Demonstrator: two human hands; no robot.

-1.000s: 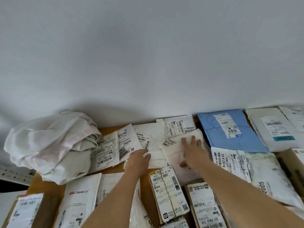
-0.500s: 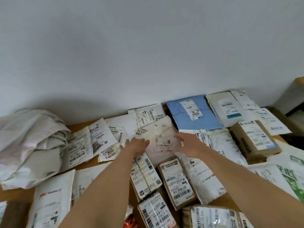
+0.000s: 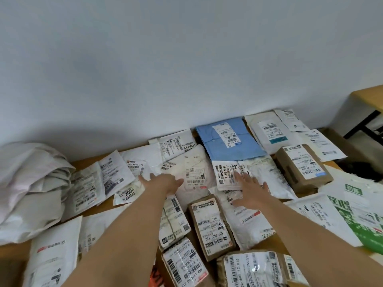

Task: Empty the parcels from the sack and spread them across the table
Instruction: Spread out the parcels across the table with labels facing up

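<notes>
Across the wooden bench (image 3: 87, 160) parcels lie spread edge to edge against the wall; at nine o'clock the emptied white sack (image 3: 31, 189) sits crumpled; at one o'clock a blue mailer (image 3: 209, 141) lies flat, with a brown carton (image 3: 301, 168) at two o'clock; near centre the left hand (image 3: 163, 182) rests on a white poly mailer (image 3: 192, 168), fingers straight and spread, gripping nothing; the right hand (image 3: 249, 190) lies flat, fingers wide, on a labelled white bag (image 3: 226, 175) just beside it; a small taped box (image 3: 211, 224) sits between the forearms at six o'clock.
</notes>
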